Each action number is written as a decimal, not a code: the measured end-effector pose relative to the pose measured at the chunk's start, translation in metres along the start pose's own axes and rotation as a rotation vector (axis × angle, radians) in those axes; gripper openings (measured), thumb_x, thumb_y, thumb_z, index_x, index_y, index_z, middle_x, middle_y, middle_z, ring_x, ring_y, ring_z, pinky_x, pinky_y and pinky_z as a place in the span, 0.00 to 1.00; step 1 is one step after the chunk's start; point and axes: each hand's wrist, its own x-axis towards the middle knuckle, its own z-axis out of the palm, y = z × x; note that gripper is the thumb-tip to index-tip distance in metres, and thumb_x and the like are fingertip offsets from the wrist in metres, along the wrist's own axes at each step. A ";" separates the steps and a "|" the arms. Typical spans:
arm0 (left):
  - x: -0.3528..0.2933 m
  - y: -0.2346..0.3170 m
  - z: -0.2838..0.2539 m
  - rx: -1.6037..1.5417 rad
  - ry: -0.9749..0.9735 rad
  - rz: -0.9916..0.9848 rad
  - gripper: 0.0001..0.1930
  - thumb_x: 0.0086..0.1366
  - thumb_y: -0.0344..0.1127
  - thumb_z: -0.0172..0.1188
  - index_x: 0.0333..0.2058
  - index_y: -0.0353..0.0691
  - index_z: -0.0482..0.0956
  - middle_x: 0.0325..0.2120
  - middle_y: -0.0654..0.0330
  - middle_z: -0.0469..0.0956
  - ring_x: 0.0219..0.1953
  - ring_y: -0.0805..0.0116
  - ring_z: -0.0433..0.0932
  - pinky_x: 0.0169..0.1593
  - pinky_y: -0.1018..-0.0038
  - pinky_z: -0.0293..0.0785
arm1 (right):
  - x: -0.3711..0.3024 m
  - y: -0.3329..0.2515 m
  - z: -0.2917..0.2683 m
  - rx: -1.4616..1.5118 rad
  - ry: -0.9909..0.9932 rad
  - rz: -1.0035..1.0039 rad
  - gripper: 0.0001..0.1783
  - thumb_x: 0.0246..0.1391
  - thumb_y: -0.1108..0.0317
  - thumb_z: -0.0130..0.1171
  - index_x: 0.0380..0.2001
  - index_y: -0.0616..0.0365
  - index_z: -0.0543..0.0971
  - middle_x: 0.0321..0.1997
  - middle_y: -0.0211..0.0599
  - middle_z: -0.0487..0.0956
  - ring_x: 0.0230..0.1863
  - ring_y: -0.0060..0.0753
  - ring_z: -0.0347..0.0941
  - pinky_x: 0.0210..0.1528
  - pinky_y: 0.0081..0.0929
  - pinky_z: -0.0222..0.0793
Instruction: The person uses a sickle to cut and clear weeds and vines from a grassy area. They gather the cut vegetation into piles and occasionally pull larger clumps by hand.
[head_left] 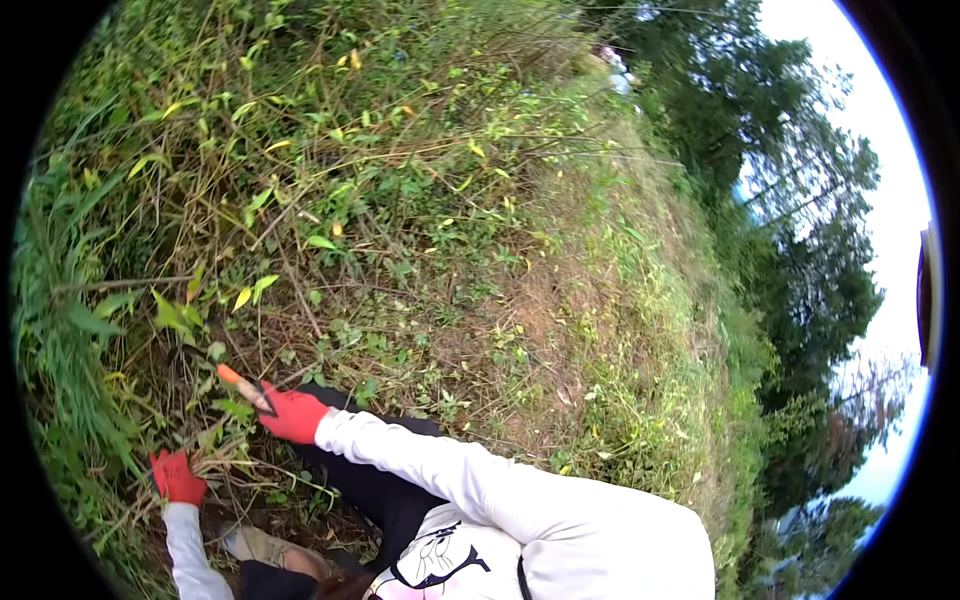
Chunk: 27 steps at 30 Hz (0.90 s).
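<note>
My right hand (291, 413), in a red glove with dark palm, is closed around the wooden handle of a sickle (246, 387). An orange collar sits at the handle's far end. Beyond it the dark blade is mostly lost among the leaves. Lower and to the left, my left hand (179, 478), also red-gloved, is low in the growth, its fingers curled and partly hidden. It closes on dry plant stems (235, 462) that fan out to its right. The sickle's handle is above and to the right of my left hand, apart from it.
Tangled weeds and vines (330, 190) cover the slope ahead. Tall grass (75, 370) stands at the left. Bare reddish soil (545, 300) shows to the right. A shoe (258, 545) is planted close below my hands. Trees (810, 270) line the right edge.
</note>
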 end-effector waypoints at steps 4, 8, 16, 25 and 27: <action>-0.015 -0.056 0.010 -0.015 0.030 0.005 0.30 0.39 0.40 0.70 0.44 0.37 0.78 0.43 0.48 0.78 0.56 0.44 0.68 0.69 0.49 0.49 | -0.038 -0.002 0.016 -0.075 -0.004 -0.074 0.41 0.56 0.50 0.57 0.64 0.64 0.57 0.35 0.55 0.80 0.38 0.55 0.77 0.42 0.42 0.73; -0.042 -0.121 0.024 0.038 0.302 0.078 0.27 0.37 0.39 0.68 0.40 0.34 0.77 0.39 0.47 0.77 0.53 0.43 0.68 0.66 0.49 0.53 | -0.148 -0.010 -0.008 0.063 -0.210 -0.048 0.42 0.57 0.50 0.56 0.66 0.61 0.55 0.36 0.56 0.79 0.39 0.57 0.77 0.44 0.44 0.72; -0.054 -0.079 -0.017 0.070 0.402 0.262 0.16 0.38 0.39 0.61 0.26 0.37 0.69 0.25 0.52 0.69 0.40 0.48 0.69 0.50 0.55 0.63 | -0.142 -0.051 -0.082 0.609 -0.529 0.310 0.33 0.59 0.52 0.52 0.61 0.57 0.57 0.29 0.46 0.77 0.19 0.40 0.76 0.20 0.35 0.71; -0.071 -0.036 -0.068 -0.018 0.370 0.276 0.26 0.32 0.45 0.68 0.30 0.37 0.70 0.27 0.54 0.68 0.37 0.51 0.67 0.48 0.56 0.60 | -0.166 -0.036 -0.066 0.484 -0.573 0.199 0.29 0.61 0.51 0.50 0.60 0.54 0.60 0.33 0.44 0.79 0.26 0.43 0.78 0.30 0.38 0.73; -0.071 -0.032 -0.075 -0.024 0.357 0.316 0.26 0.34 0.45 0.68 0.31 0.37 0.71 0.28 0.54 0.69 0.38 0.51 0.68 0.48 0.57 0.61 | -0.194 -0.036 -0.092 0.535 -0.499 0.170 0.24 0.62 0.52 0.51 0.54 0.53 0.63 0.32 0.42 0.78 0.29 0.39 0.77 0.32 0.36 0.70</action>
